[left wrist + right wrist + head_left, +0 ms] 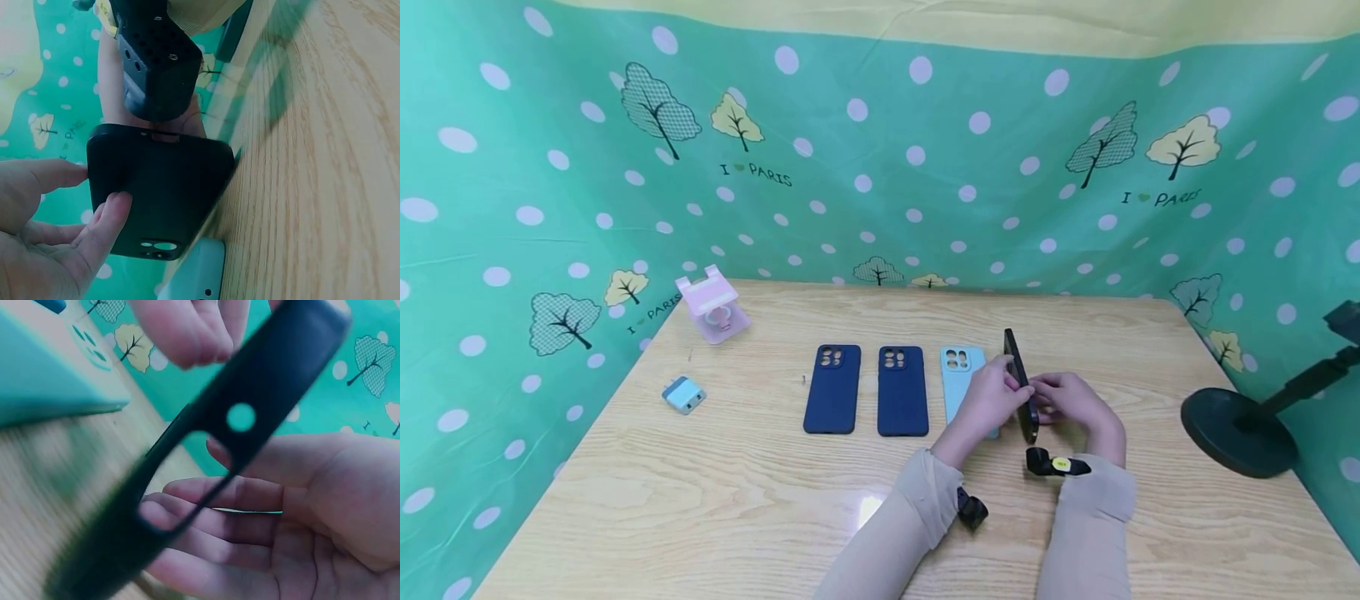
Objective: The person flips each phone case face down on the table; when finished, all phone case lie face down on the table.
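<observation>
A black phone case (1028,421) stands on its long edge, close over the table, between both hands. My left hand (985,398) pinches it from the left; in the left wrist view one fingertip rests on its back and another finger meets its side edge. On the other side, my right hand (1071,400) holds it. In the right wrist view that hand's fingers (237,519) reach behind the black case, partly seen through its long side cutout. A light blue phone case (955,379) lies just left of the black one, partly hidden by the left hand.
Two dark blue phone cases (832,392) lie in a row with the light blue one. Farther left are a blue-and-white charger plug (683,395) and a pink folding stand (715,308). A black round-based stand (1238,432) is at the right, near the patterned curtain (917,150).
</observation>
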`<control>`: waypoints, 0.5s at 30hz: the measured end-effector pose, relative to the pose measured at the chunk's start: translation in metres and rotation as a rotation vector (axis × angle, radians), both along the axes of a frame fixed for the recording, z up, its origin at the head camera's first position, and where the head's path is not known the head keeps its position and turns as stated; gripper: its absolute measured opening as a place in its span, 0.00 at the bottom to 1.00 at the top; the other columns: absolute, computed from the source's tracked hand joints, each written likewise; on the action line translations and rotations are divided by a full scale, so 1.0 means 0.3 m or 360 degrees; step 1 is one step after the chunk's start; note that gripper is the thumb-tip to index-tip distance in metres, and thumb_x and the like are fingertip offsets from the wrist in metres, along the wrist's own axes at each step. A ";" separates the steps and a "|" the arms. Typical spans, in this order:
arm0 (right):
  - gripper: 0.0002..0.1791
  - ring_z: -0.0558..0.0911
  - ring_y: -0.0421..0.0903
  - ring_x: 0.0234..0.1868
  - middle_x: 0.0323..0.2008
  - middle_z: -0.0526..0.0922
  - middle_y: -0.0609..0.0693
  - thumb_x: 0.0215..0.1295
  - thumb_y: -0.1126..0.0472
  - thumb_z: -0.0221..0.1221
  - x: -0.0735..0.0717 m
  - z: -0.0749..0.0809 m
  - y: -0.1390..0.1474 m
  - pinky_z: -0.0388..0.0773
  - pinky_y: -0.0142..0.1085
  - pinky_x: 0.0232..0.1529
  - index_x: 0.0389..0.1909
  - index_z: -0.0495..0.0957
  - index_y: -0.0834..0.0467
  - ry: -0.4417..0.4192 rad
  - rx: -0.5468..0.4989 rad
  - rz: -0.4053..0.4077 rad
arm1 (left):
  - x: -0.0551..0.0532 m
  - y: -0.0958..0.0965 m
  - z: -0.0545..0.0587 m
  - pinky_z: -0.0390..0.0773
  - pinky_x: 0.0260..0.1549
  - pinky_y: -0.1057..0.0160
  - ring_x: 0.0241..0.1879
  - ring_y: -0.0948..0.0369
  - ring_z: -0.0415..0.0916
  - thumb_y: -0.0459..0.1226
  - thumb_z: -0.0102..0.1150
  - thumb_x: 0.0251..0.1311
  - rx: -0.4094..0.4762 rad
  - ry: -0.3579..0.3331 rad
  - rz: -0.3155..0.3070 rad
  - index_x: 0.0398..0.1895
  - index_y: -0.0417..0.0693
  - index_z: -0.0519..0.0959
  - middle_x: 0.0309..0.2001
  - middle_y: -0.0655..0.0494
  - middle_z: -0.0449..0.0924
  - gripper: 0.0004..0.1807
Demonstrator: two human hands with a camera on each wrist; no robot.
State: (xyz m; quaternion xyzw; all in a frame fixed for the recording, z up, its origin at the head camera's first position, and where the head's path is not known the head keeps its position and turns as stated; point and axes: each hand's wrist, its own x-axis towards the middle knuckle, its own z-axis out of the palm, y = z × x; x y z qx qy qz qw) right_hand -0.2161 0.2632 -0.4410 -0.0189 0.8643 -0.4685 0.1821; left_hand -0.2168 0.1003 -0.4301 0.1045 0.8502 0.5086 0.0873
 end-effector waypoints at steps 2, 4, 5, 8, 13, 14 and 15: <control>0.24 0.80 0.40 0.40 0.47 0.80 0.65 0.77 0.62 0.40 -0.002 0.003 -0.005 0.83 0.35 0.38 0.60 0.66 0.79 0.0004 -0.0002 -0.0003 | -0.001 0.000 0.000 0.72 0.23 0.73 0.24 0.69 0.72 0.37 0.66 0.59 -0.0002 0.0012 -0.0012 0.66 0.40 0.69 0.31 0.56 0.81 0.31; 0.24 0.79 0.40 0.39 0.44 0.80 0.61 0.77 0.60 0.40 -0.004 0.007 -0.009 0.83 0.35 0.37 0.59 0.67 0.78 0.0005 -0.0016 -0.0027 | -0.001 0.000 -0.001 0.72 0.23 0.74 0.24 0.69 0.72 0.39 0.65 0.60 -0.0011 0.0022 -0.0024 0.66 0.41 0.69 0.31 0.56 0.81 0.31; 0.24 0.78 0.39 0.38 0.43 0.80 0.60 0.77 0.59 0.40 -0.005 0.010 -0.010 0.83 0.35 0.36 0.58 0.68 0.77 0.0011 -0.0024 -0.0045 | -0.001 0.000 -0.002 0.72 0.23 0.74 0.24 0.69 0.72 0.40 0.65 0.60 -0.0022 0.0028 -0.0031 0.66 0.41 0.69 0.31 0.57 0.81 0.31; 0.25 0.77 0.38 0.39 0.44 0.79 0.59 0.77 0.57 0.41 -0.004 0.019 -0.007 0.82 0.34 0.36 0.57 0.70 0.76 0.0048 -0.0038 -0.0115 | -0.002 0.003 -0.007 0.71 0.23 0.73 0.24 0.69 0.71 0.42 0.63 0.62 -0.0034 0.0047 -0.0052 0.66 0.44 0.70 0.31 0.58 0.80 0.30; 0.29 0.79 0.33 0.42 0.52 0.79 0.68 0.77 0.52 0.44 0.003 0.036 0.009 0.83 0.33 0.39 0.59 0.69 0.76 0.0124 -0.0111 -0.0198 | -0.002 0.007 -0.021 0.70 0.21 0.73 0.21 0.70 0.69 0.45 0.61 0.63 -0.0021 0.0064 -0.0076 0.65 0.45 0.71 0.28 0.60 0.77 0.28; 0.29 0.79 0.32 0.42 0.53 0.79 0.69 0.76 0.52 0.44 0.004 0.040 0.011 0.83 0.33 0.39 0.59 0.69 0.76 0.0136 -0.0126 -0.0203 | -0.002 0.007 -0.024 0.70 0.20 0.73 0.21 0.70 0.69 0.45 0.61 0.63 -0.0009 0.0057 -0.0078 0.65 0.46 0.71 0.27 0.60 0.76 0.28; 0.30 0.79 0.31 0.41 0.52 0.79 0.69 0.76 0.51 0.45 0.006 0.043 0.012 0.83 0.33 0.39 0.59 0.69 0.76 0.0140 -0.0148 -0.0221 | -0.002 0.007 -0.026 0.70 0.19 0.73 0.20 0.69 0.69 0.45 0.61 0.63 0.0001 0.0051 -0.0082 0.65 0.46 0.71 0.27 0.61 0.75 0.28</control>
